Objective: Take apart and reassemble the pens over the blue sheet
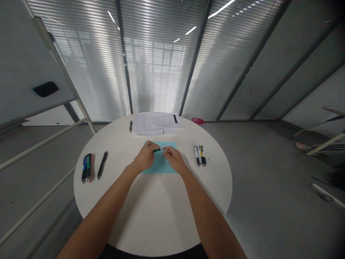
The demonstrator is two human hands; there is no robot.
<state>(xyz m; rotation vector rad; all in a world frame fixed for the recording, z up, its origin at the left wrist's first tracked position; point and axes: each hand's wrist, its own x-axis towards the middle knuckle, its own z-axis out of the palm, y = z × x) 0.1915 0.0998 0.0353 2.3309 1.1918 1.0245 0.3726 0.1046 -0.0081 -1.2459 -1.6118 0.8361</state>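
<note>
Over a light-blue sheet (161, 166) in the middle of the table, my left hand (145, 156) is closed around a dark pen with green on it (156, 150). A thin pale end of the pen points right, toward my other hand. My right hand (174, 158) is closed in a pinch at that end; what lies between its fingertips is too small to make out. A tiny shiny bit (133, 160) shows beside my left wrist, partly hidden by it.
On the round white table (151, 223), several coloured pens (87, 168) and a black pen (102, 165) lie left. More pens (200, 156) and tiny dark bits lie right. Papers (156, 124) and a short dark pen (130, 126) are at the back. A whiteboard frame (64, 75) stands left.
</note>
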